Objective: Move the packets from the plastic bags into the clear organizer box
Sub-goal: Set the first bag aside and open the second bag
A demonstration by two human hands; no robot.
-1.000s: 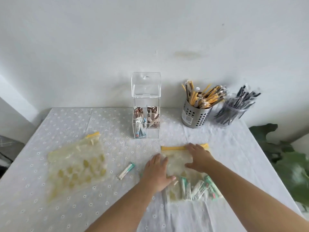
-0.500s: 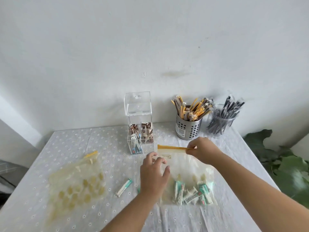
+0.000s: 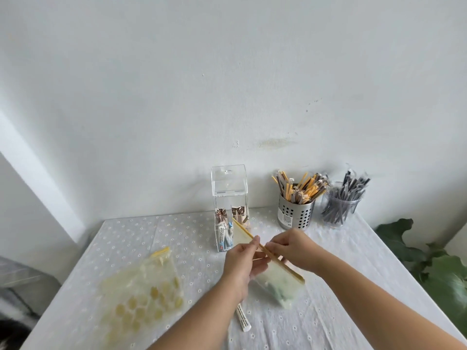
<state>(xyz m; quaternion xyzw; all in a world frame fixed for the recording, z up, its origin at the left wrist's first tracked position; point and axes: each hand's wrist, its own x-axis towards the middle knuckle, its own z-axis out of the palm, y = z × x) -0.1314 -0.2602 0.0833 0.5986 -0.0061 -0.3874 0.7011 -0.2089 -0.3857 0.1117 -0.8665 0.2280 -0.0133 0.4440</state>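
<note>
Both hands hold a clear zip bag [image 3: 280,284] lifted off the table, its yellow zip strip [image 3: 252,237] running diagonally between them. My left hand [image 3: 243,260] pinches the near side of the strip, and my right hand [image 3: 290,248] pinches the far side. Green and white packets hang blurred in the bag's bottom. The clear organizer box [image 3: 228,210] stands behind with its lid up, holding brown and blue-white packets. One loose white packet [image 3: 243,320] lies on the cloth under my left forearm. A second zip bag [image 3: 144,291], flat at the left, looks empty.
A perforated metal cup [image 3: 295,215] of yellow and brown sticks and a clear cup [image 3: 338,210] of dark sticks stand at the back right. The table has a white eyelet cloth [image 3: 353,286]. Green plant leaves [image 3: 439,271] sit past the right edge.
The bag was lying flat on the table; now both hands have lifted it by the zip strip and turned it diagonal. The camera has tilted upward.
</note>
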